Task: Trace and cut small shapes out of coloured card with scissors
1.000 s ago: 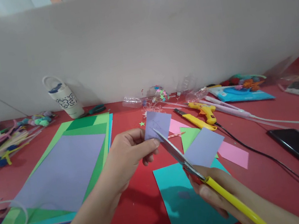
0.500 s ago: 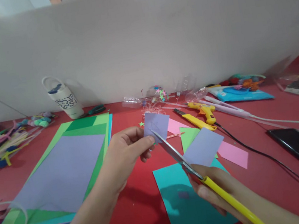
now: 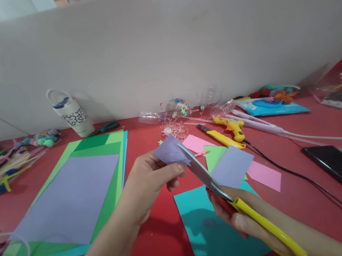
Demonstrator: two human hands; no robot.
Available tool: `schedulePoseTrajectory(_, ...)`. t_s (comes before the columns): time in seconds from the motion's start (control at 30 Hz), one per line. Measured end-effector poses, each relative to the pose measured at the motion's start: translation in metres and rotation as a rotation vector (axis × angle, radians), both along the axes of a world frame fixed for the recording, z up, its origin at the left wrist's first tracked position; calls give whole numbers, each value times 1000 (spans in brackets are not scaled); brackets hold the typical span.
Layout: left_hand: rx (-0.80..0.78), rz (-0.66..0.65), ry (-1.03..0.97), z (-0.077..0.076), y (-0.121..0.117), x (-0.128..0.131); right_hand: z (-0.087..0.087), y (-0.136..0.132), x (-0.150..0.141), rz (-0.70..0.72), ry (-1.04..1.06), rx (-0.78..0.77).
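- The scissors come in at the small purple paper from about 5 o'clock, tip pointing to 11; a slight twist of the wrist could send the cut across the faint lines drawn there.
- The left thumb lies at the paper's 6 o'clock edge, near the blades, so a deep or hurried bite could nick it.
- The paper is held in mid-air by one side alone; it could bend or swing away under the blade, leaving a ragged edge.
- The left hand, toward 8 o'clock from the paper, is nearly closed, pinching it between thumb and fingers.
- The right hand, toward 5 o'clock, is curled around the scissors' yellow handles; how far the blades are parted, one cannot tell.
- The paper is above the red table, toward 11 o'clock from the teal sheet.
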State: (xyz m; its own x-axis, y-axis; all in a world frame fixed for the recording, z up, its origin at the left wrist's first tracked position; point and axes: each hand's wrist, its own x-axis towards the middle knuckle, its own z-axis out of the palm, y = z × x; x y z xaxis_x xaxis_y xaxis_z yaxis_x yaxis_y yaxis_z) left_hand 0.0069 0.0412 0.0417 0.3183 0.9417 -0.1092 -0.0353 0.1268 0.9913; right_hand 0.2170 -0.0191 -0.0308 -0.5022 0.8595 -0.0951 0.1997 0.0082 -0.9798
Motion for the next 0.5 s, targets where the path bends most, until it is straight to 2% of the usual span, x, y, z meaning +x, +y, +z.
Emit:
schedulePoseTrajectory(0.23, -3, 18, 4, -3, -4, 1, 7, 3, -3, 31, 50, -18)
schedulePoseTrajectory(0.4, 31, 82, 17, -3, -6, 4, 7, 2, -2, 47, 89, 17)
schedulePoseTrajectory(0.5, 33, 58, 55, 0, -5, 1, 11, 1, -3, 42, 49, 28)
